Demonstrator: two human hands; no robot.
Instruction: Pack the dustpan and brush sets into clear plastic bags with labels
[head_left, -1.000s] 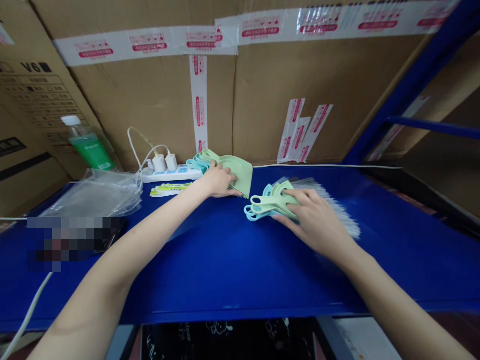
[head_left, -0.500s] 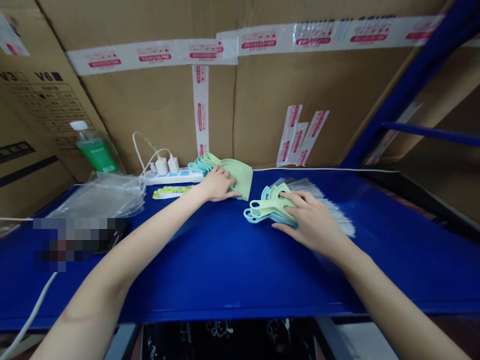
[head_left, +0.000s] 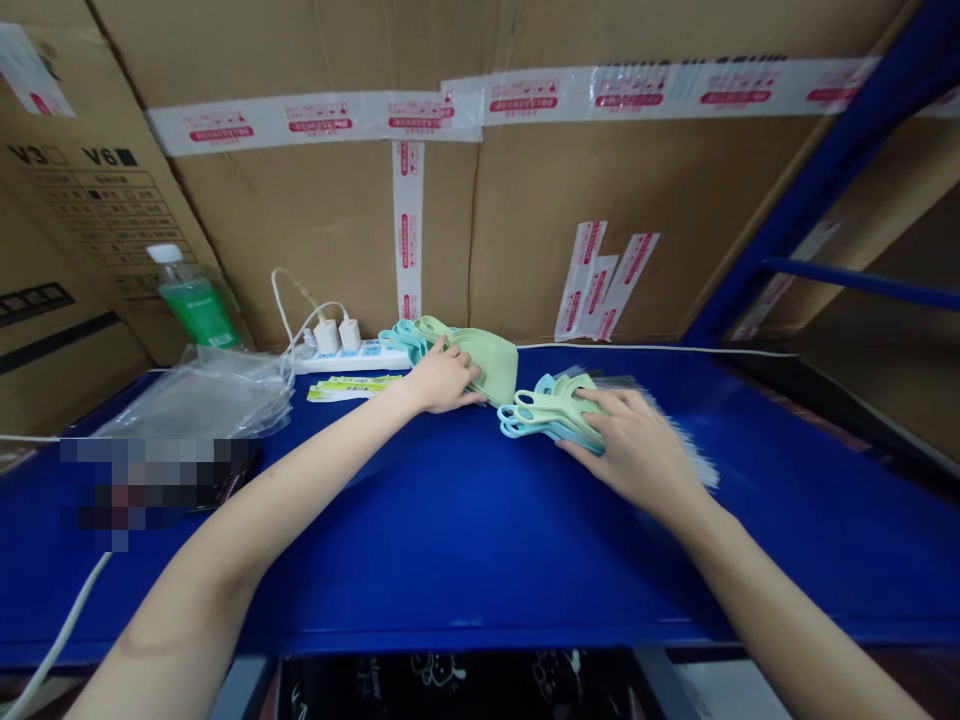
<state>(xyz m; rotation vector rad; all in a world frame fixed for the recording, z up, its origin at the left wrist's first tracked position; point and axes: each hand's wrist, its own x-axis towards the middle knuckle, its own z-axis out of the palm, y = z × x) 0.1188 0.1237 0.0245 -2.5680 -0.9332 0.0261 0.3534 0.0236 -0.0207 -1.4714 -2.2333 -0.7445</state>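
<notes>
Toward the back of the blue shelf lies a stack of small dustpans (head_left: 499, 360), a light green one on top and blue handles showing beneath. My left hand (head_left: 442, 380) grips this stack, fingers bent over the upper side and thumb at the near edge. To its right is a pile of hand brushes (head_left: 551, 408) with green and blue loop handles pointing left and pale bristles fanning right. My right hand (head_left: 637, 440) holds the pile from above, thumb along the near side; its palm hides part of the brushes.
A white power strip (head_left: 371, 357) with plugged-in chargers sits behind yellow-green packets (head_left: 345, 387). Clear plastic bags (head_left: 206, 395) and a bottle of green liquid (head_left: 196, 305) are at left. Cardboard boxes (head_left: 315, 220) wall the back; a blue post (head_left: 795, 190) rises at right.
The dustpans have shifted slightly right under my left hand, closer to the brushes. My right hand stays on the brushes, which sit a little further right in the picture; the view has tilted slightly.
</notes>
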